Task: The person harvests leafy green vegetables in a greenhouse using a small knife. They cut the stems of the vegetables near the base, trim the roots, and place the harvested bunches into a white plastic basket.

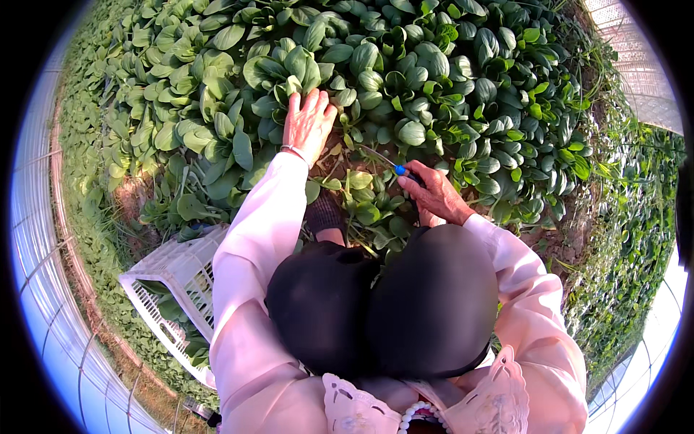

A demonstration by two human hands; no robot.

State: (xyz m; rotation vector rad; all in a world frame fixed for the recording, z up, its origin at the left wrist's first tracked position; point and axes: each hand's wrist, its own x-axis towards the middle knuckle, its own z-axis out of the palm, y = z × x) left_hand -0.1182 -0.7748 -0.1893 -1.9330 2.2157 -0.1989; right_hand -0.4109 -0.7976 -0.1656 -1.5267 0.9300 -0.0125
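My left hand (pixel 309 129) reaches forward to a leafy bok choy plant (pixel 296 69). Its fingers are stretched and slightly apart, with the tips against the lower leaves. In my right hand (pixel 437 194) is a small knife (pixel 399 170) with a blue and dark handle. The thin blade points up and left, toward the soil and stems just right of my left hand. Its tip lies close to low leaves and is hard to make out. Smaller green plants (pixel 361 192) grow between my two arms, in front of my knees.
A white plastic crate (pixel 170 278) with green leaves in it stands tilted at my left. Dense bok choy (pixel 448 87) spreads ahead. My dark shoe (pixel 327 215) is among the plants. Clear sheeting on a frame (pixel 54 289) borders the left side; weedy growth (pixel 622 239) lies right.
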